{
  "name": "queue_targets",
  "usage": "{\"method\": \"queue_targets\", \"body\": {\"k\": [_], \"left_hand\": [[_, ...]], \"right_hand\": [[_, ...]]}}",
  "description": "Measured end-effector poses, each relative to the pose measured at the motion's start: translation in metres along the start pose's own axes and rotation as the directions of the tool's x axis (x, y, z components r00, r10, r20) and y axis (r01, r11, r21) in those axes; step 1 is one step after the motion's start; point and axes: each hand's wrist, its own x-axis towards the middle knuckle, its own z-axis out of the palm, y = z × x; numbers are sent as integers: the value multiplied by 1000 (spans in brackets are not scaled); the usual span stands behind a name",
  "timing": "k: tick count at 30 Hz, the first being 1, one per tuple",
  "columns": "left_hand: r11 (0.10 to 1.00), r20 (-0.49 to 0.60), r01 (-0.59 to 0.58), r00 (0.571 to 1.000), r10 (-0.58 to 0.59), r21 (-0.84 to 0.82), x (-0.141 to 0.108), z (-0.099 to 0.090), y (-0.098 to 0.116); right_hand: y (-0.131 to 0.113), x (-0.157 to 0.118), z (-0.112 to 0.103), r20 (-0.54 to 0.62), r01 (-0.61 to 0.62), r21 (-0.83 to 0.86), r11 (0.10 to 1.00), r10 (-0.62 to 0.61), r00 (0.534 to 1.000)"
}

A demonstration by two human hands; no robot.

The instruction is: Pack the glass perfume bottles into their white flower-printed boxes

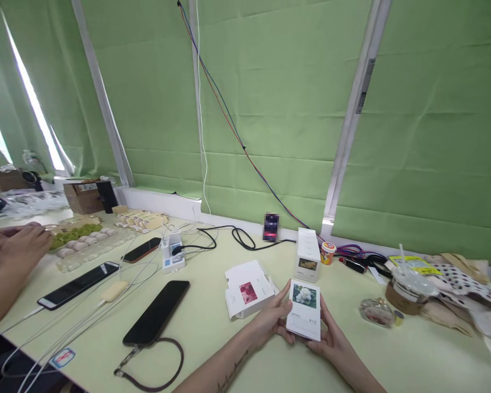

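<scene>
Between my two hands is a small white box (305, 319) with a picture of white flowers on its face. My left hand (275, 316) grips its left edge, fingers closed around the side. On the opposite edge, my right hand (329, 335) is closed with the thumb along the side and fingers beneath. Just left of my hands lies another white box (249, 289) with a pink flower picture, its flaps loose. Behind the held box stands a row of white boxes (307, 254), the front one bearing a yellowish picture.
Phones (157, 314) and white cables lie to the left, near a power strip (173, 254). A co-worker's hands (24, 245) are by an egg-tray-like container (85, 245). On the right are an orange tub (328, 253), a lidded cup (407, 292) and cloths (462, 281).
</scene>
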Motion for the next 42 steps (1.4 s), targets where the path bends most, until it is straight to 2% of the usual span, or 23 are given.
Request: {"method": "queue_targets", "body": {"k": [11, 19, 22, 33, 42], "left_hand": [[996, 28, -52, 998, 54, -71, 4, -6, -6], [991, 21, -86, 996, 89, -102, 3, -2, -5], [993, 4, -82, 997, 83, -89, 3, -2, -5], [1000, 32, -1, 999, 1, 6, 0, -3, 2], [996, 37, -63, 997, 66, -63, 1, -1, -2]], "right_hand": [[-7, 0, -2, 2, -15, -51, 999, 15, 1000], [-10, -1, 1, -35, 4, -58, 998, -6, 999], [-6, 0, -1, -65, 34, -40, 999, -36, 997], [-7, -1, -1, -22, 28, -44, 999, -29, 999], [-8, -1, -3, -29, 51, -101, 994, -55, 998]]}}
